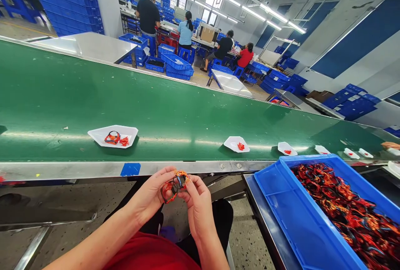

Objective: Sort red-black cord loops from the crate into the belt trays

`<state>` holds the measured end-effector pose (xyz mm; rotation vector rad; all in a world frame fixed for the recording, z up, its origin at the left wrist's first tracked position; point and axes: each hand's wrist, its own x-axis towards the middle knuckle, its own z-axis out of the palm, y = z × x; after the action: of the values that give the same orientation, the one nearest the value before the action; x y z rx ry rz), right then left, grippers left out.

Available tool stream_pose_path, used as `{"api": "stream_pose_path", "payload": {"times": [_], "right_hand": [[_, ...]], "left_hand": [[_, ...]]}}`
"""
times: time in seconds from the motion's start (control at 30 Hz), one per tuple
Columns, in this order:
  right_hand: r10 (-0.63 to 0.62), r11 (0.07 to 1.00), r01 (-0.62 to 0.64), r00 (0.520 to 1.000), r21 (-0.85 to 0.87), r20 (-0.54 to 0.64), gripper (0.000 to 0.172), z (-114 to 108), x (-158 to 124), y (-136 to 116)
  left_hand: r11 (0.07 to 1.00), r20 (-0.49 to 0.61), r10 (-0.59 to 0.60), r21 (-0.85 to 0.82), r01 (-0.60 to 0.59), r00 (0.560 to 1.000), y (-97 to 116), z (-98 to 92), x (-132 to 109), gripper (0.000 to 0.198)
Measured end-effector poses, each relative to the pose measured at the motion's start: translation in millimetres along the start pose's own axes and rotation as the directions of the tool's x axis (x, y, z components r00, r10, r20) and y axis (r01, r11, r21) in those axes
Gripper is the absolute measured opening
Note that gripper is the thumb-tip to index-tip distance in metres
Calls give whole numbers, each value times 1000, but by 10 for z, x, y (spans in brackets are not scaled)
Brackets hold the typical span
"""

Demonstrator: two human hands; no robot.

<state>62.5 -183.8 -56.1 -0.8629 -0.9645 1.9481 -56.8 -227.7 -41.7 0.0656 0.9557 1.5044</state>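
My left hand (151, 193) and my right hand (196, 207) are raised together above my lap, holding a small loop of orange-red and black braided cord (174, 186) between their fingertips. Just beyond them runs the steel edge of a green conveyor belt (125, 95). On the belt sits a white tray (96, 135) with a similar cord loop (112, 138) and red pieces. To my right, a blue plastic crate (300, 220) holds a dense tangle of orange-red and black cords (343, 207). Neither hand touches the crate.
Smaller white trays (234, 143) with red bits line the belt to the right. A blue tape patch (130, 169) marks the steel rail. Beyond the belt, several people (148, 16) work at benches among stacked blue crates (71, 5) and steel tables (90, 46).
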Motion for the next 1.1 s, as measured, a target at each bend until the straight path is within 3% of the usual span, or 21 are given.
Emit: {"api": "stream_pose_path", "payload": {"times": [0.2, 0.4, 0.57, 0.73, 0.93, 1.1], "right_hand": [[43, 995, -43, 999, 88, 1, 16, -2, -24, 9], [190, 939, -190, 981, 287, 28, 21, -13, -14, -9], [264, 882, -239, 964, 406, -5, 24, -33, -8, -12], [393, 803, -330, 919, 496, -24, 23, -47, 8, -45], [459, 737, -396, 888, 548, 26, 14, -53, 28, -97], [480, 739, -415, 877, 531, 18, 14, -69, 29, -102]], "left_hand": [[995, -25, -60, -85, 57, 998, -36, 5, 27, 4], [984, -86, -124, -138, 112, 989, 1, 60, 4, 10], [975, -119, -155, -181, 132, 981, 4, 56, -4, 10], [973, -65, -145, -190, 131, 987, -4, 35, -9, 7], [971, -41, -166, -179, 156, 985, -7, 18, -4, 8], [972, -43, -153, -187, 142, 987, -6, 10, 8, 6]]}}
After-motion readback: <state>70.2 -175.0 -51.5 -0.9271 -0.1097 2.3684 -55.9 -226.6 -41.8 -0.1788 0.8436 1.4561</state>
